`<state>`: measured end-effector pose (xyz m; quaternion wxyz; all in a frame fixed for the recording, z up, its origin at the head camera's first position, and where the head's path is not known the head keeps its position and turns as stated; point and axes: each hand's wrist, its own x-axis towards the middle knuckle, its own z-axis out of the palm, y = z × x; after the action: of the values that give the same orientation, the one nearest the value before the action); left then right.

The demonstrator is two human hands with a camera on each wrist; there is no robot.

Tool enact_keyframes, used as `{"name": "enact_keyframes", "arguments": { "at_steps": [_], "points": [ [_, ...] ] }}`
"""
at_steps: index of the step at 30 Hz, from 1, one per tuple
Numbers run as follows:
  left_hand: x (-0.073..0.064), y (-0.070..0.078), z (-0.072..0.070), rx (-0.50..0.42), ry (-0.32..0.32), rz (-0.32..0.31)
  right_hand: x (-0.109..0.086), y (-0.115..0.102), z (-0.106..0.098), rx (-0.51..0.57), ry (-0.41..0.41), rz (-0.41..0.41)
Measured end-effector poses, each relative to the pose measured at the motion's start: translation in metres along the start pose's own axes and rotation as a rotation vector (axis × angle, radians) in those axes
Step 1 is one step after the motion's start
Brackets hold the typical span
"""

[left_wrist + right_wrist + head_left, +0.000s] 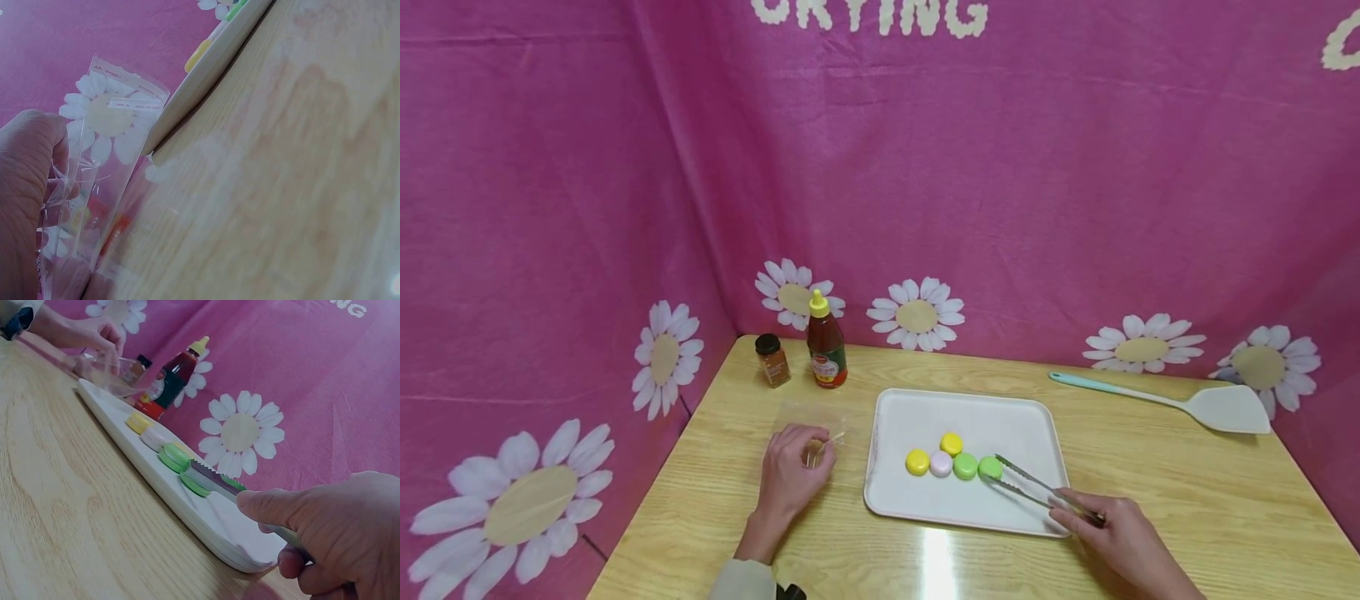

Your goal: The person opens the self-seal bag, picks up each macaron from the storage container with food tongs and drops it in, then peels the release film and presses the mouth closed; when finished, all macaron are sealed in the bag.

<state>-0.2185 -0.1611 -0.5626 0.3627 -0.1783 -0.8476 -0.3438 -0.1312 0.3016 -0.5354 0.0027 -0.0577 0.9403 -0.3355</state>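
Observation:
My right hand (1123,533) holds metal tongs (215,479). Their serrated tips lie on either side of the rightmost green macaron (990,467), which rests on a white tray (891,496); whether they squeeze it I cannot tell. Beside it in a row sit another green macaron (966,466), a lavender macaron (941,463) and a yellow macaron (917,462). A second yellow macaron (951,443) lies just behind the row. Left of the tray, my left hand (793,467) pinches a clear plastic bag (106,165) near its opening. Nothing shows inside the bag.
Behind the bag stand a black-capped spice jar (774,363) and a red sauce bottle (827,346) with a yellow tip. A white spatula (1225,408) with a mint handle lies at the back right. Pink cloth (1000,167) hangs around the wooden table (685,517).

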Motion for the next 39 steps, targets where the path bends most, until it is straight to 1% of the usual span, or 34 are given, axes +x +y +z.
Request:
{"name": "enact_keyframes", "arguments": {
  "at_steps": [6,10,14,17,19,26,30,32,36,37,39],
  "points": [
    [0.000,0.000,0.000,-0.004,-0.018,-0.023,0.001,0.000,0.000,-0.021,-0.009,-0.001],
    [-0.001,0.000,0.000,-0.005,-0.013,-0.017,0.000,0.001,0.000,-0.043,-0.013,-0.019],
    [-0.001,0.000,0.001,-0.009,-0.005,-0.009,-0.001,0.003,-0.001,-0.060,0.013,-0.047],
    [-0.001,0.000,0.001,-0.006,-0.003,-0.003,-0.002,0.004,-0.001,-0.050,0.064,-0.083],
    [-0.001,0.000,0.001,-0.003,-0.008,-0.004,-0.002,0.005,-0.001,-0.042,0.081,-0.093],
    [-0.002,0.000,0.000,0.006,-0.029,-0.021,0.007,0.003,-0.005,-0.074,0.092,-0.041],
    [-0.004,0.000,0.000,0.001,-0.027,-0.027,0.009,0.000,-0.001,-0.054,0.096,-0.032],
    [-0.004,0.000,0.000,0.002,-0.027,-0.024,0.009,-0.002,0.002,-0.051,0.126,-0.062],
    [-0.003,-0.001,0.001,0.000,-0.025,-0.022,0.012,-0.008,0.008,-0.059,0.194,-0.160],
    [-0.002,-0.001,0.001,0.000,-0.023,-0.018,0.013,-0.010,0.010,-0.053,0.201,-0.183],
    [-0.002,-0.001,0.001,-0.005,-0.024,-0.023,0.016,-0.015,0.014,-0.024,0.188,-0.201]
  ]
}}
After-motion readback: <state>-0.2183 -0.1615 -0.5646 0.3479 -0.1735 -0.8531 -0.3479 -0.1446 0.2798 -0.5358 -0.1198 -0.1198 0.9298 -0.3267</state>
